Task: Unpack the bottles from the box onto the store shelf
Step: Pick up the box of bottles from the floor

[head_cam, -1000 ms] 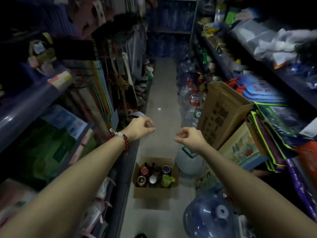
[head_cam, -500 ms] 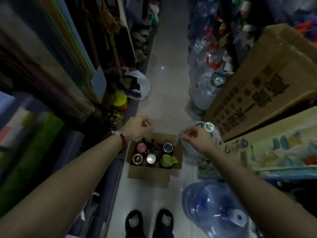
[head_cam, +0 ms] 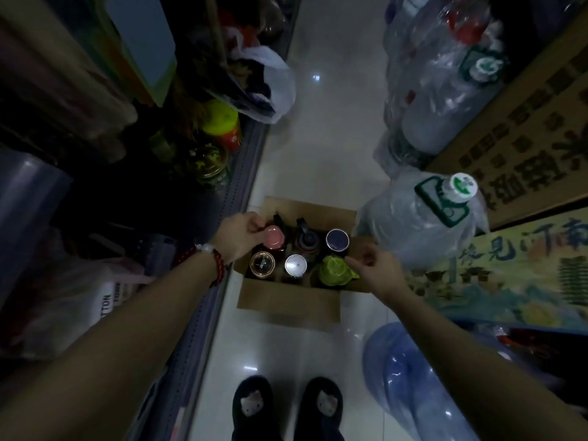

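Six bottles (head_cam: 295, 265) sit upright in the open brown cardboard box (head_cam: 286, 302) on the floor (head_cam: 318, 148). My left hand (head_cam: 238, 233) pinches the pink-lidded bottle (head_cam: 274, 238) in its far-left corner; right hand (head_cam: 377, 268) is curled beside the green-lidded bottle (head_cam: 332, 270) at the near-right corner, can't tell if it's gripping.

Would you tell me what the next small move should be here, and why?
Probably tighten the grip of the left hand on the pink-capped bottle and lift it out: its fingers curl at that cap, and the box looks full.
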`<state>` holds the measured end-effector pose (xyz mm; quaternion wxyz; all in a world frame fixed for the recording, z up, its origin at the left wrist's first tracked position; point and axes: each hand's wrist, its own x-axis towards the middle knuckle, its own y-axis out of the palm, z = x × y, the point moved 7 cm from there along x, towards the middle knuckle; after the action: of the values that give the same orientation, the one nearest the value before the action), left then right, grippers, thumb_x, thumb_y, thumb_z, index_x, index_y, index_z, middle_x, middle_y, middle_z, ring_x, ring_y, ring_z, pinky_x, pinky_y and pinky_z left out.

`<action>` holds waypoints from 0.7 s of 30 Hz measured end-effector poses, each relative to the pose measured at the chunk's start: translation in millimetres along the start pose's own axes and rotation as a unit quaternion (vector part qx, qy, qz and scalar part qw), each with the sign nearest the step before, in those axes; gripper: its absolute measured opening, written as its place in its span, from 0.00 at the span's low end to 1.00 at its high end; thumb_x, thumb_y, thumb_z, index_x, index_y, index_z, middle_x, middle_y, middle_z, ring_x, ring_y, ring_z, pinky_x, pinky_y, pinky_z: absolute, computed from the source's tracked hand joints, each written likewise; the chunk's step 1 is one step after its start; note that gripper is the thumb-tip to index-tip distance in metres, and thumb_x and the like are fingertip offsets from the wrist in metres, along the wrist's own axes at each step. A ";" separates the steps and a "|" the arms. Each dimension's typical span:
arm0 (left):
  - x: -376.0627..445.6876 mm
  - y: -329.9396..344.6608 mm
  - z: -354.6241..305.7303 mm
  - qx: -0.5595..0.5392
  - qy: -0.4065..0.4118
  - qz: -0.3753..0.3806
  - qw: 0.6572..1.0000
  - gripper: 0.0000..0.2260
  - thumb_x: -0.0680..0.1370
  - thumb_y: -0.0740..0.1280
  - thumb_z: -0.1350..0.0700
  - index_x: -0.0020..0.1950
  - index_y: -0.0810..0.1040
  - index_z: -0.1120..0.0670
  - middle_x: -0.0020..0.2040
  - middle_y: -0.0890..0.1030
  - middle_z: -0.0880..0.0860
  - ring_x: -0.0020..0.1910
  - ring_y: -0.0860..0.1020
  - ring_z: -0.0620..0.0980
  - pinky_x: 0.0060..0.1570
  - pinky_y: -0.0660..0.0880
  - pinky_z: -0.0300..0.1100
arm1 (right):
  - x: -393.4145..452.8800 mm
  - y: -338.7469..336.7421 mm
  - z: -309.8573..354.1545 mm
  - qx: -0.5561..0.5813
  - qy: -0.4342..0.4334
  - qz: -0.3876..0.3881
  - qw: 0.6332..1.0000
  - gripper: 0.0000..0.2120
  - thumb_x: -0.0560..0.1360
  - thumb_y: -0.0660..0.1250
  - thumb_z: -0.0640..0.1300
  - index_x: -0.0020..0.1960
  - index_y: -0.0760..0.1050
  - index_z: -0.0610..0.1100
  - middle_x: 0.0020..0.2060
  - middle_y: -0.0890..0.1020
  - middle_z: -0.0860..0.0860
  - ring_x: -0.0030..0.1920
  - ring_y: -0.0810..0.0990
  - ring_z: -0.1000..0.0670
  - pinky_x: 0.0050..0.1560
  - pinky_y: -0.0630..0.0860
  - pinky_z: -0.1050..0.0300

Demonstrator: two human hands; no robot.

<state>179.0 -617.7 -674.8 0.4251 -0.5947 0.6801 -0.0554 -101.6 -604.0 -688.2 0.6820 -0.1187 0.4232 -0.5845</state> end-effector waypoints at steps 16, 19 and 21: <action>85.2 70.5 134.5 -0.082 -0.006 -0.095 0.992 0.38 0.72 0.73 0.47 0.76 0.59 0.53 0.74 0.66 0.55 0.71 0.67 0.54 0.66 0.65 0.45 | 78.6 84.0 -161.6 0.039 0.108 -0.171 0.979 0.35 0.72 0.67 0.61 0.70 0.62 0.42 0.65 0.71 0.37 0.65 0.70 0.35 0.63 0.70 0.35; 100.2 79.6 149.2 -0.097 -0.030 -0.083 0.991 0.33 0.72 0.72 0.46 0.73 0.64 0.53 0.68 0.74 0.54 0.65 0.74 0.54 0.64 0.71 0.48 | 90.6 90.5 -174.1 0.065 0.121 -0.179 0.974 0.34 0.73 0.66 0.61 0.70 0.62 0.41 0.63 0.74 0.37 0.61 0.74 0.35 0.60 0.73 0.36; 108.9 86.7 155.5 -0.102 -0.043 -0.072 0.991 0.30 0.74 0.70 0.47 0.72 0.66 0.54 0.65 0.77 0.55 0.62 0.76 0.55 0.62 0.73 0.50 | 98.5 92.4 -175.9 0.078 0.121 -0.187 0.972 0.31 0.75 0.65 0.59 0.68 0.64 0.40 0.60 0.77 0.38 0.59 0.76 0.36 0.58 0.74 0.39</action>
<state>220.6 -619.2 -879.3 0.3861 -0.6839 0.6190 0.0091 -167.3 -607.2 -900.0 0.5112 -0.0703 0.4258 -0.7433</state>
